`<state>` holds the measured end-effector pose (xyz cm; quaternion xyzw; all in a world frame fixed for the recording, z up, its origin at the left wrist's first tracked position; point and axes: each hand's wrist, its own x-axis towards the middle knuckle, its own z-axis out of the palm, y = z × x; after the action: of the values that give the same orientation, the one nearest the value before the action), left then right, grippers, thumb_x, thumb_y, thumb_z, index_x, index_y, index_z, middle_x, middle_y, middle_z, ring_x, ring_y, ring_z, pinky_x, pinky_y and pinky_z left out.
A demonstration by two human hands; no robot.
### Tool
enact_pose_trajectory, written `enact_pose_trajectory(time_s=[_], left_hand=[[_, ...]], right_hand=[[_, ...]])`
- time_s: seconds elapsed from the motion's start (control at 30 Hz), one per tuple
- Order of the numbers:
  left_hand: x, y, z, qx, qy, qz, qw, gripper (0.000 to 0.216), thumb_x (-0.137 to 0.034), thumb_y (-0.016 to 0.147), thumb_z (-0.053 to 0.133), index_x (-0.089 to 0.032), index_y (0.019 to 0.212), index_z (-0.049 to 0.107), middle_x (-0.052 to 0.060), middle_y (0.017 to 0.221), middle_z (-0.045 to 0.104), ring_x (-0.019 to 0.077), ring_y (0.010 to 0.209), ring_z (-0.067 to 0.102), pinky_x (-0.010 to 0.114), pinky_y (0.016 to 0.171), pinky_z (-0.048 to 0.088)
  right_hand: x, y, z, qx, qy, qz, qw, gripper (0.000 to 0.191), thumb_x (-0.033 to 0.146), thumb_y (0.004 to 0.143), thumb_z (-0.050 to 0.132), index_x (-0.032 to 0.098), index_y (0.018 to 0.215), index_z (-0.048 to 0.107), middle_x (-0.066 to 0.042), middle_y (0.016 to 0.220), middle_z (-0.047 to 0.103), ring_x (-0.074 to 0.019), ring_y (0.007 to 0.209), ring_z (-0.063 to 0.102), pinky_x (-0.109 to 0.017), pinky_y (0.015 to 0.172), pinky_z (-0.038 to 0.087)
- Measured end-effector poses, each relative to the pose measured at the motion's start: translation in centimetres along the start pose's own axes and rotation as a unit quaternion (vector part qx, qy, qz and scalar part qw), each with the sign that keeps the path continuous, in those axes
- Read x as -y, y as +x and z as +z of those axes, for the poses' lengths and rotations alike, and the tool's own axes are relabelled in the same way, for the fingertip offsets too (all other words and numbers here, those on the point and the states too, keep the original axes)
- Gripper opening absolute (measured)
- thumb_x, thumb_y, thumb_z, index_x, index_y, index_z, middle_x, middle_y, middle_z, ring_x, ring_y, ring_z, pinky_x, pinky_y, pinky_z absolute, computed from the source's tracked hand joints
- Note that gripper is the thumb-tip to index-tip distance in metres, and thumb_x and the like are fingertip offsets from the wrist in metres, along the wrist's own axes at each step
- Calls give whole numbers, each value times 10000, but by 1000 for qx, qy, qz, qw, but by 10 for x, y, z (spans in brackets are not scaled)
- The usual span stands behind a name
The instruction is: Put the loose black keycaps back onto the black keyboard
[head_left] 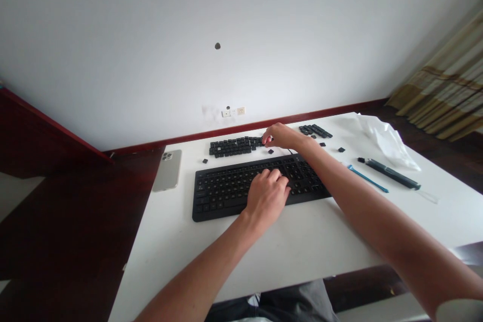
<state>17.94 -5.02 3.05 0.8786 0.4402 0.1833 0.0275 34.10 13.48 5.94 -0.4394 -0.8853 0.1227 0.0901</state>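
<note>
A black keyboard (226,206) lies on the white table, with many of its key positions bare. My left hand (267,192) rests on its middle, fingers curled down; the fingertips and anything under them are hidden. Beyond the keyboard, my right hand (281,136) reaches to the right end of a group of loose black keycaps (232,147). Its thumb and fingers are pinched at a keycap there, largely covered by the hand. Single keycaps lie nearby, one (270,151) just below the right hand and another (205,161) at the left.
A phone (168,171) lies at the table's left edge. More keycaps (316,131) are grouped at the back right. Right of my forearm are a blue stick-like tool (368,179), a dark slim tool (392,173) and a white plastic bag (388,142). The wall stands behind the table.
</note>
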Motion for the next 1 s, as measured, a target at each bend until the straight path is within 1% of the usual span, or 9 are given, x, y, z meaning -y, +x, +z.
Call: enact_pose_trajectory(time_s=[0.2,0.37,0.73,0.87,1.0], left_hand=[[1,2,1,5,9,18,1000,98,-283,990,651,-196,1013,691,50,1003,676,216,964,614,363,810,512],[1,3,2,7,18,25,999,89,-259,1005,619,-184,1013,668,58,1001,663,212,953,613,359,810,511],[3,3,-1,9,29,40,999,96,-254,1009,611,-185,1032,673,56,1001,672,226,965,612,372,803,499],[4,3,1,12,25,45,999,102,-249,1003,620,-188,1053,685,55,1016,685,223,968,617,369,809,502],[6,4,1,3,8,45,999,105,-265,973,674,-199,1050,701,47,1022,709,225,980,624,361,826,504]], right_hand=[[5,-1,1,11,-4,-4,1000,136,140,822,721,209,873,828,-26,896,811,-181,842,737,-264,765,515],[7,-1,-1,15,-12,-4,1000,128,150,822,734,214,877,830,-26,890,813,-191,847,738,-270,750,513],[7,-2,-1,10,-19,-4,1000,152,119,813,730,207,891,827,-41,937,818,-216,893,751,-292,776,518],[9,-3,0,12,-13,-11,1000,147,114,809,724,209,872,817,-29,911,813,-198,855,745,-279,750,509],[15,-3,-7,-5,-5,-17,1000,165,104,821,680,210,859,800,-21,922,807,-178,870,732,-266,781,507]])
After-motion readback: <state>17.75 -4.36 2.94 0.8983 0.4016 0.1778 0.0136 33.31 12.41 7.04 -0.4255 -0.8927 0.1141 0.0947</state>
